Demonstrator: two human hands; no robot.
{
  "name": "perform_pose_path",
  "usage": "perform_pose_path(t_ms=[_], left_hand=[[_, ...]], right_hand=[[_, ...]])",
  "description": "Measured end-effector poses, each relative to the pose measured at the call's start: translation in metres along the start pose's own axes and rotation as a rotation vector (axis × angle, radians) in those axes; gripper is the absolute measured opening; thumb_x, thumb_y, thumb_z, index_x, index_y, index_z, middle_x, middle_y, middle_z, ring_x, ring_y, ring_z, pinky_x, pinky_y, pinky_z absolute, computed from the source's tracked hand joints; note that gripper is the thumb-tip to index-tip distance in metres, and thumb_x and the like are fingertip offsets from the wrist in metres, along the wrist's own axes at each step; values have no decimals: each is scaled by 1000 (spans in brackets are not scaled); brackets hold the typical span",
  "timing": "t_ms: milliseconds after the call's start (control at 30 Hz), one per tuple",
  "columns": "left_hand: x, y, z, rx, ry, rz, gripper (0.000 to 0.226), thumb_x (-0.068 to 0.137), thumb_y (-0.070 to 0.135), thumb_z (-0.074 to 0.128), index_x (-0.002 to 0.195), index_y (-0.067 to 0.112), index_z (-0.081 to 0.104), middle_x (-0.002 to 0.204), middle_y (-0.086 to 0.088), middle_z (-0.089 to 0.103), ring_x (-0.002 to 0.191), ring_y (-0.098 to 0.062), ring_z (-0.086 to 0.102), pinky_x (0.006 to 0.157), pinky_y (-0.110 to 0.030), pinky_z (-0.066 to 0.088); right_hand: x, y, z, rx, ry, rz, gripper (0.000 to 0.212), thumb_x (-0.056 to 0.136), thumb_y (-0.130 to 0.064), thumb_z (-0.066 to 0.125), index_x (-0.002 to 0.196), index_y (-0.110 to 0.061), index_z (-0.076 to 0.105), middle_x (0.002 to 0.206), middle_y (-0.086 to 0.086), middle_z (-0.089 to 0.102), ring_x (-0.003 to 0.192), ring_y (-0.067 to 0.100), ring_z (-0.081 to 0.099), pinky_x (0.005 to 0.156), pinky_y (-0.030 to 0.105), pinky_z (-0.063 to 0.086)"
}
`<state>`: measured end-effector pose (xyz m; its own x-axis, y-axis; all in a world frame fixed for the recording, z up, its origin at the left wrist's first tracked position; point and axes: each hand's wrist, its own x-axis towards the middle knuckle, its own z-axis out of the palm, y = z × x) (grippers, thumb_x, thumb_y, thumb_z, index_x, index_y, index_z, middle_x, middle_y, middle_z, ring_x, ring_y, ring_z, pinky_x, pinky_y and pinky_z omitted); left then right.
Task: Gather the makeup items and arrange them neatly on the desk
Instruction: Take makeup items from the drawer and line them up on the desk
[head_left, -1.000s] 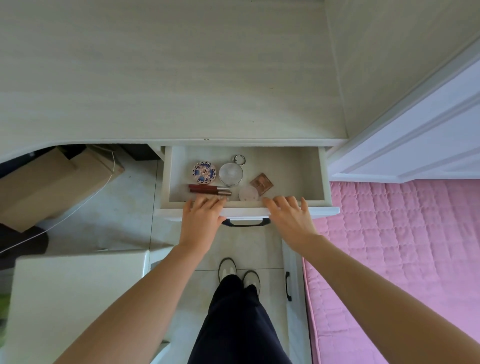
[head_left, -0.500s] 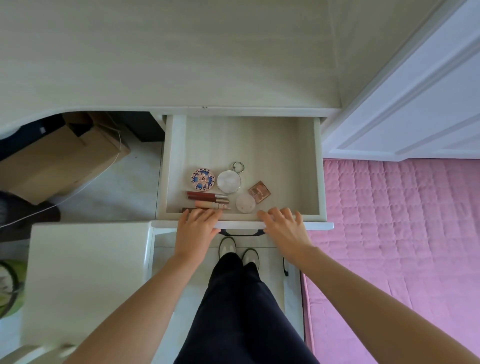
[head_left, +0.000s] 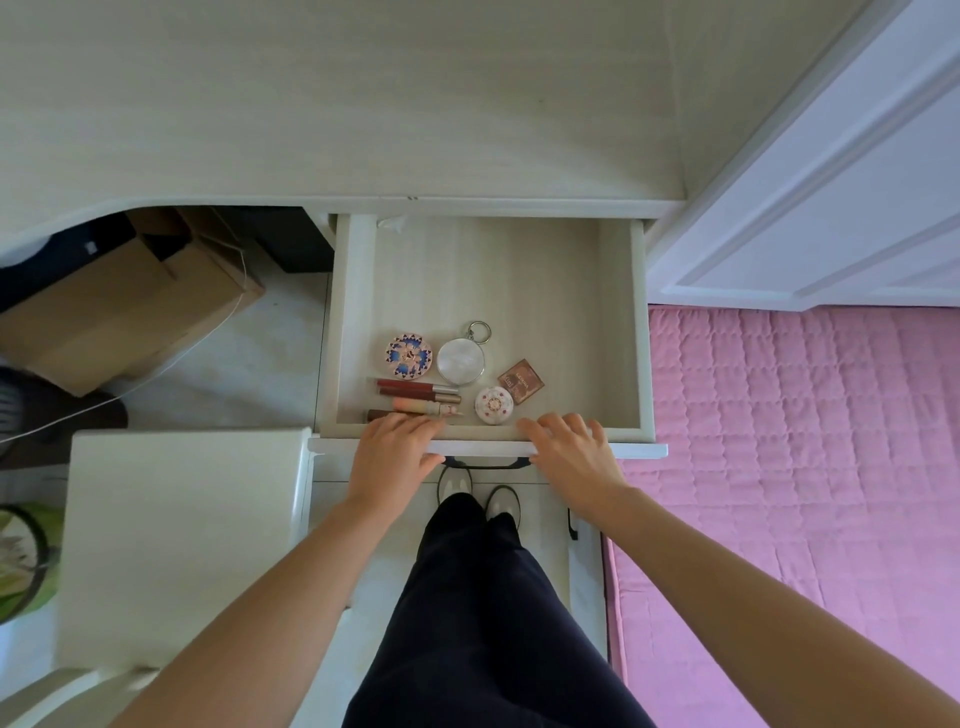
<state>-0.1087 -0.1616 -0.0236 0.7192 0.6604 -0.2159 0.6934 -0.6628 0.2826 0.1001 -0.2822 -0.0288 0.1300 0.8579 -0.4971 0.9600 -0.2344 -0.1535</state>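
The lip gloss tubes (head_left: 418, 397) lie crosswise just above the left hand (head_left: 393, 457), which rests flat-fingered, like the right hand (head_left: 570, 453), on the drawer front (head_left: 639, 450).

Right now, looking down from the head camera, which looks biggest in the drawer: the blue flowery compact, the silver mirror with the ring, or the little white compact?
1. Silver round mirror and blue patterned compact: they look almost alike, the mirror perhaps slightly bigger, so I won't split them.
2. Small white compact, plainly smallest.
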Motion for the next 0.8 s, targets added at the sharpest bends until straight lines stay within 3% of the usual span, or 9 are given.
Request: perform_pose_path(t_ms=[167, 233, 333, 533, 667, 800], left_hand=[[6, -5, -3, -100, 67, -9, 20, 86, 33, 67, 98, 19, 74, 88, 4, 74, 82, -18, 66, 68, -29, 50], [14, -9, -5, -152, 22, -66, 29, 92, 39, 51, 85, 20, 73, 77, 5, 70, 70, -13, 61, 57, -23, 43], [31, -15, -8, -171, -56, -124, 36, 96, 39, 44, 80, 17, 69, 70, 5, 65, 60, -13, 57, 49, -28, 44], [75, -34, -13, -193, -104, -197, 21, 96, 27, 51, 101, 17, 69, 89, 0, 69, 77, -17, 62, 62, -34, 53], [107, -57, -4, -114, -149, -207, 26, 94, 24, 54, 117, 16, 63, 104, -3, 67, 94, -21, 58, 67, -32, 48], [130, -75, 9, -156, -205, -296, 36, 92, 23, 59, 126, 12, 53, 120, -8, 58, 110, -26, 53, 86, -37, 50]], right_hand=[[9, 4, -12, 178, 20, -7, 41, 99, -41, 40, 134, -22, 44, 128, 1, 53, 117, 25, 47, 97, 40, 42], [16, 3, -18, 213, 13, 4, 38, 99, -37, 39, 130, -17, 49, 126, 2, 54, 116, 25, 48, 95, 38, 43], [29, 0, -26, 213, -1, 26, 34, 98, -31, 39, 125, -14, 50, 126, 4, 53, 115, 26, 47, 89, 37, 43], [70, -14, -36, 298, -50, 73, 36, 99, -30, 41, 131, -16, 47, 134, 3, 46, 123, 24, 43, 92, 37, 42], [102, -31, -37, 402, -68, 192, 36, 97, -29, 45, 128, -13, 48, 124, 6, 51, 121, 26, 45, 85, 36, 44], [135, -47, -33, 556, -89, 363, 43, 96, -31, 49, 134, -11, 41, 129, 10, 49, 123, 29, 42, 90, 40, 44]])
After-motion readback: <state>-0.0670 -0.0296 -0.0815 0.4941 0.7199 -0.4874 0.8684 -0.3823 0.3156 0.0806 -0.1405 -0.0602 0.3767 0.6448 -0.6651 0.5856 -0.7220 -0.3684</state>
